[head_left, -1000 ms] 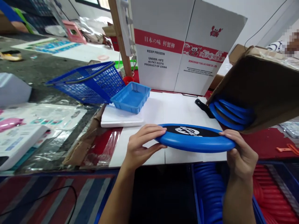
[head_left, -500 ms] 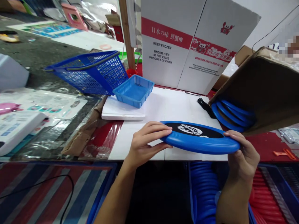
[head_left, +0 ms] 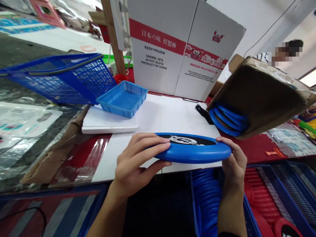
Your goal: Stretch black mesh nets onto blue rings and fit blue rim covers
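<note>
A blue frisbee (head_left: 195,153) with a black centre and white print is held nearly level above the front of the white work surface (head_left: 150,110). My left hand (head_left: 138,161) grips its left rim, fingers on top and thumb below. On the opposite rim, my right hand (head_left: 234,158) is closed with fingers over the edge and thumb beneath. Several more blue frisbees (head_left: 225,123) lie in the open brown carton (head_left: 266,95) at the right. A black strap-like object (head_left: 204,113) lies beside that carton.
A light blue tray (head_left: 123,98) rests on a white foam slab (head_left: 108,123), with a blue basket (head_left: 66,77) behind left. A white printed carton (head_left: 158,49) stands at the back. Below the edge are stacked blue discs (head_left: 206,197) and red discs (head_left: 263,194). A person (head_left: 283,52) is far right.
The view has swung to the right, so the surroundings sit further left. Both hands still hold the frisbee, which now appears flatter, with less of its top showing.
</note>
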### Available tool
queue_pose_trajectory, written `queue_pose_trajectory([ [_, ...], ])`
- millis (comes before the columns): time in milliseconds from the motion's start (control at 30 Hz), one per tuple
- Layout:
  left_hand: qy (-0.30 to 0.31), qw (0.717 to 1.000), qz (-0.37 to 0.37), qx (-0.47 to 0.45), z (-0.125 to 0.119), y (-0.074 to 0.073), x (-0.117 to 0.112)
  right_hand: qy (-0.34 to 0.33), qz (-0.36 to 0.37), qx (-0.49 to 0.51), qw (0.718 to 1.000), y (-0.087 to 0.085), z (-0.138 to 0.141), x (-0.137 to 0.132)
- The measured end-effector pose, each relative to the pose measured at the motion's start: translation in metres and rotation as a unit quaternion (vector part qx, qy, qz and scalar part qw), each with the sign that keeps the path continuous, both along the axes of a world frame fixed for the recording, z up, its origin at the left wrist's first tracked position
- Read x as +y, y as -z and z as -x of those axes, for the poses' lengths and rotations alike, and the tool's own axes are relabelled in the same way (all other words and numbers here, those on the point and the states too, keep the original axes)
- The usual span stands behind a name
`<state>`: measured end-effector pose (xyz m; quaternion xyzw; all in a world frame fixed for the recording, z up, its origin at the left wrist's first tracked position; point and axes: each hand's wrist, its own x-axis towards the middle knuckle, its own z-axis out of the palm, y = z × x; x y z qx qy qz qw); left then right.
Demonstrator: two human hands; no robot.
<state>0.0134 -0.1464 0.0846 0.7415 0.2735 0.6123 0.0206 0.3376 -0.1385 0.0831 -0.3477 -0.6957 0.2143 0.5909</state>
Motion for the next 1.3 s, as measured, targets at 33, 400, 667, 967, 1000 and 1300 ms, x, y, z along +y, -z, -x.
queue_pose_trajectory([
  [33, -0.01, 1.0, 0.007, 0.01, 0.003, 0.001, 0.0, -0.002, -0.008, -0.02, 1.0, -0.001, 0.001, -0.001],
  [400, -0.049, 0.978, -0.004, 0.202, -0.02, -0.007, -0.002, 0.038, -0.182, -0.282, 0.941, -0.03, 0.035, -0.023],
  [667, 0.142, 0.982, 0.118, -0.043, 0.012, 0.053, 0.036, 0.058, -0.117, -0.309, 0.942, -0.026, 0.006, -0.004],
  [967, 0.189, 0.965, 0.137, -0.122, 0.016, 0.07, 0.042, 0.053, -0.134, -0.272, 0.951, -0.014, 0.01, 0.002],
  [1000, 0.189, 0.963, 0.139, -0.13, 0.017, 0.071, 0.042, 0.054, -0.14, -0.271, 0.951, -0.015, 0.013, 0.002],
  [1300, 0.134, 0.974, 0.138, -0.116, 0.027, 0.08, 0.038, 0.053, -0.151, -0.246, 0.956, -0.017, 0.023, 0.005],
])
